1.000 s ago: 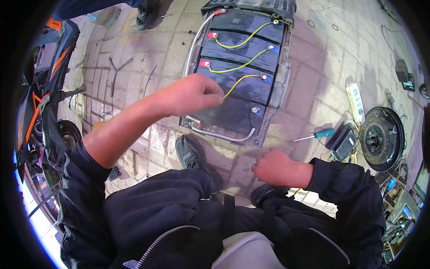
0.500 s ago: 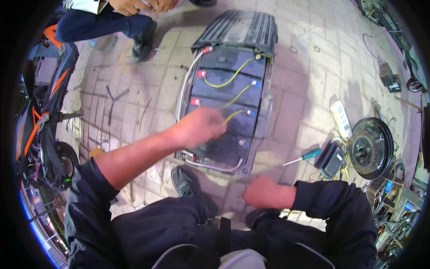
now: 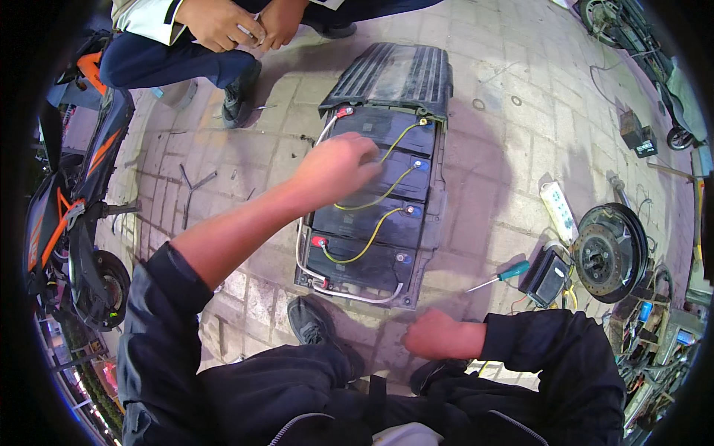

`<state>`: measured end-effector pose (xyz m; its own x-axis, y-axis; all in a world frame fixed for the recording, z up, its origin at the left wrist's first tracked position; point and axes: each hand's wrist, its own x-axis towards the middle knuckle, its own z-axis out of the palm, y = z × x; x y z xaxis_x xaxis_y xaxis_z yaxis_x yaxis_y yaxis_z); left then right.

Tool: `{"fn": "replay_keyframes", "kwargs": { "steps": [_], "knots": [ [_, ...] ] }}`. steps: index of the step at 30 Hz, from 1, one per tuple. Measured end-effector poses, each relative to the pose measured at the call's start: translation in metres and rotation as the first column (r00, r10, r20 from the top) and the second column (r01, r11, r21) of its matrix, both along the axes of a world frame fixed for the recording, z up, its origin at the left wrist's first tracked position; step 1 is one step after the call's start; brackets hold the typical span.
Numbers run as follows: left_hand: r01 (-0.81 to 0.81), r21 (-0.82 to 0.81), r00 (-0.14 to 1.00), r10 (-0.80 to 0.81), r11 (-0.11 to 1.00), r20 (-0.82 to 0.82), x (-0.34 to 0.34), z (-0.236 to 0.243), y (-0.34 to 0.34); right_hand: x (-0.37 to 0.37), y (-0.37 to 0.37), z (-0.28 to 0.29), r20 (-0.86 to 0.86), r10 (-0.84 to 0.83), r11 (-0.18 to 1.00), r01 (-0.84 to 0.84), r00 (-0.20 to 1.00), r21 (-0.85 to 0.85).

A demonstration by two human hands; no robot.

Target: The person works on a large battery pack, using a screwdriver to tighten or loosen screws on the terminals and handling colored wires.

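Note:
My left hand hangs over the left side of a row of black batteries, its fingers curled and smeared by motion. Whether it touches a cable is hidden. The batteries sit in a long dark case with a ribbed black cover at its far end. Yellow-green cables link red-marked terminals to terminals on the right. A white cable curves around the case's near end, and another runs along its left side. My right hand is closed in a fist near my right foot, away from the case.
A teal-handled screwdriver, black boxed device, white power strip and wheel hub with brake disc lie right. A person's hands are at upper left. An orange-black motorbike stands left, a Y-shaped tool nearer.
My left hand has moved away from me along the batteries, uncovering the nearest ones and their yellow-green cable. My right fist stays about where it was. The view has tilted slightly.

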<state>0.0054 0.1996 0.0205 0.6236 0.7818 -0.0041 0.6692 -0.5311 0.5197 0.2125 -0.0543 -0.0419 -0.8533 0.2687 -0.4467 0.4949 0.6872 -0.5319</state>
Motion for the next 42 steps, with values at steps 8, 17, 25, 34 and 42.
{"fn": "replay_keyframes", "kwargs": {
  "steps": [8, 17, 25, 34, 42],
  "knots": [
    [-0.104, -0.316, 0.990, 0.067, 0.943, -0.127, 0.014, -0.004, 0.023, -0.005, -0.002, 0.005, -0.029, -0.031, 0.999, 0.032, 0.999, 0.039],
    [-0.108, -0.414, 0.993, 0.119, 0.904, 0.001, -0.003, -0.010, 0.042, 0.007, -0.016, -0.008, -0.119, -0.067, 0.996, 0.075, 0.991, 0.058],
    [0.197, -0.048, 0.979, -0.193, 0.979, 0.068, 0.017, 0.014, -0.054, 0.144, 0.078, 0.095, 0.237, -0.490, 0.844, 0.388, 0.839, 0.371],
    [0.421, -0.008, 0.904, -0.421, 0.907, -0.072, 0.023, 0.019, -0.098, 0.279, 0.007, 0.147, 0.152, -0.890, 0.450, 0.777, 0.429, 0.440],
    [0.468, -0.047, 0.877, -0.471, 0.882, -0.093, 0.039, 0.016, -0.106, 0.368, -0.113, 0.032, 0.399, -0.917, 0.136, 0.932, -0.011, 0.337]
  ]
}}
